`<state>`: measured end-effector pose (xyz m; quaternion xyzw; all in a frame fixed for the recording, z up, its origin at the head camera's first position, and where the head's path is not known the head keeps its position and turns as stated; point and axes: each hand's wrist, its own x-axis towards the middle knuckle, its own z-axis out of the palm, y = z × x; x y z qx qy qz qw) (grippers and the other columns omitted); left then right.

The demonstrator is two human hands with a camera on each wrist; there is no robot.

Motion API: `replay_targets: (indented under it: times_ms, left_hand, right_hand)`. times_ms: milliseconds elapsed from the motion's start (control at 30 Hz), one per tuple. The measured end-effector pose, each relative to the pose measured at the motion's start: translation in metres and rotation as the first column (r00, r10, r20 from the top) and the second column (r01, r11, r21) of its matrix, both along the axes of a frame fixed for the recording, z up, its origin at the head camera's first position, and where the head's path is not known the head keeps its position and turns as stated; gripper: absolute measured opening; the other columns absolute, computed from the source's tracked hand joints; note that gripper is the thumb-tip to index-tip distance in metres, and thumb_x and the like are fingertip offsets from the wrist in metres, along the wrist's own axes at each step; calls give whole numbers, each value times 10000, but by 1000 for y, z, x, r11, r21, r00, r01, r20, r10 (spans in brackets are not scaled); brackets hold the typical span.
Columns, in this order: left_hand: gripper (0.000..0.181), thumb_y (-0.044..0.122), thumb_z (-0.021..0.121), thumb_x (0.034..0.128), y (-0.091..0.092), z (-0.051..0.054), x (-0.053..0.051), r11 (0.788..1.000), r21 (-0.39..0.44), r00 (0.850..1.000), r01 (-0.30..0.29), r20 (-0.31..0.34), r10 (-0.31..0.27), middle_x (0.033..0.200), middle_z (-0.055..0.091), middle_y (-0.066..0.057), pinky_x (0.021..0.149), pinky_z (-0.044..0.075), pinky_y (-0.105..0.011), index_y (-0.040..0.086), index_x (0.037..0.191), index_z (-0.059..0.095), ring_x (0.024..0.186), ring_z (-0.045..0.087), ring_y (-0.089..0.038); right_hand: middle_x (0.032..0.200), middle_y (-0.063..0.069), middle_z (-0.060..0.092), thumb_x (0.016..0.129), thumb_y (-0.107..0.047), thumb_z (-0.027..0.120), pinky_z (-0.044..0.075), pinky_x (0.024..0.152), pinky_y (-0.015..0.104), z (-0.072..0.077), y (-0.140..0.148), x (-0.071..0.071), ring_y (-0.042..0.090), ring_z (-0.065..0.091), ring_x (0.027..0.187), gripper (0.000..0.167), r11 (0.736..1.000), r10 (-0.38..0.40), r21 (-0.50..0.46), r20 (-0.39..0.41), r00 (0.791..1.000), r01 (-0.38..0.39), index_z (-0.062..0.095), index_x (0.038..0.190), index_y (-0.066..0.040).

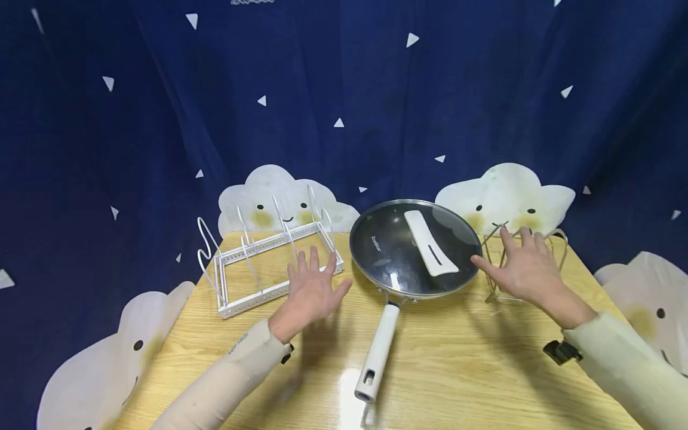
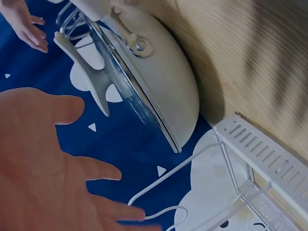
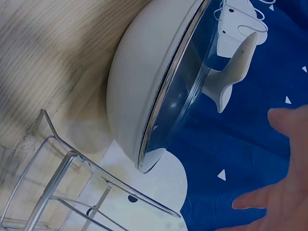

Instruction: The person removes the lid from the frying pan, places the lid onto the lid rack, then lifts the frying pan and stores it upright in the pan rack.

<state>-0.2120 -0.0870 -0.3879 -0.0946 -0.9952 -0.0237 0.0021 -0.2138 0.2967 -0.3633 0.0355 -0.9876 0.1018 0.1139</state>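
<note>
Pan (image 3: 137,77) between white rack (image 1: 252,300) and metal rack (image 3: 51,190), narrow gaps.

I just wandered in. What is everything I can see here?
Pan: 1, off-white, mid-table
Pan handle: 1, off-white, toward the person
Lid: 1, dark see-through, on the pan
Lid handle: 1, white, atop the lid
White rack: 1, white, left of the pan
Metal rack: 1, silvery, right of the pan
Table: 1, light wood-coloured, underneath
Curtain: 1, navy with white shapes, behind
Left hand: 1, bare, by the white rack
Right hand: 1, bare, by the metal rack
Sleeves: 2, pale, on the arms
</note>
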Motion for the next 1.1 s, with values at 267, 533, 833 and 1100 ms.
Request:
replay_targets:
  times_ms: [267, 533, 833, 1100]
  left_hand:
    - [528, 448, 480, 931, 3, -1, 10, 956, 247, 988, 157, -33, -154, 1156, 604, -157, 774, 507, -463, 52, 1275, 539, 1002, 599, -328]
    - [405, 359, 499, 931, 15, -8, 22, 889, 409, 962, 207, 80, -261, 965, 676, -92, 733, 518, -376, 42, 1163, 597, 882, 644, -242]
    - [495, 426, 470, 959, 29, -19, 41, 810, 574, 886, 117, 307, -346, 908, 664, -14, 718, 510, -309, 31, 1250, 533, 731, 656, -185]
    - [440, 384, 467, 975, 42, -28, 60, 665, 742, 798, -79, 447, -404, 859, 605, -51, 469, 512, -311, 27, 1232, 487, 558, 584, -190]
  right_hand:
    - [1104, 342, 527, 937, -450, 513, 409, 773, 602, 2, -4, 1, 496, 515, 966, 620, 986, 88, -136, -86, 992, -100, 517, 1192, 115]
    - [931, 153, 653, 970, -368, 499, 480, 664, 412, 3, -14, 4, 276, 621, 814, 401, 937, 169, -315, 28, 985, -152, 574, 1077, 11]
    - [1013, 218, 616, 1016, -284, 426, 542, 677, 265, 0, -31, -1, 300, 652, 878, 449, 782, 299, -614, 217, 929, -108, 500, 1164, 134]
    - [1050, 248, 550, 1015, -245, 422, 546, 799, 358, -11, -42, -7, 245, 652, 876, 495, 648, 366, -762, 310, 877, -1, 381, 1237, 196]
